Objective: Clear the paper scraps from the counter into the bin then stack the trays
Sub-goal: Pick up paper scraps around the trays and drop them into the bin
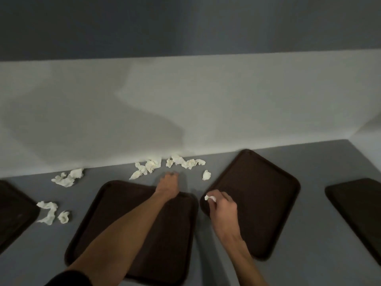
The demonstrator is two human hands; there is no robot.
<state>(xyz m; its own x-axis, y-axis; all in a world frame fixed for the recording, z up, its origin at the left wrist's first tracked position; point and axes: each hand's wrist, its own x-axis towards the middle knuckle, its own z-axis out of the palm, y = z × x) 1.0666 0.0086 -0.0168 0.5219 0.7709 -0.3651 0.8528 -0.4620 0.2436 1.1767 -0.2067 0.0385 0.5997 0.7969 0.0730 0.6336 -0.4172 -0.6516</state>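
So the paper scraps are white, torn and crumpled bits, mostly bunched along the back edge of the surface, right at the foot of the wall. There's one loose ball just right of that bunch, another clump further left, and a twisted strip nearer the front-left. The right hand is pinching a small scrap between thumb and fingertips, over the near-left corner of the right middle tray. The left hand is stretched out on a straight arm across the left middle tray, knuckles up, fingertips bent down at the surface just in front of the back bunch. Honestly can't tell if it's got anything. The hands are apart. The trays are dark brown, rectangular with rounded corners and a low raised rim, and the floor looks faintly grainy. They all lie flat, each on its own and at odd angles. A far left tray and a far right tray are cut off by the frame. The surface is smooth matte grey. The wall is white low down with a dark grey band above. A black sleeve shows on the left arm.
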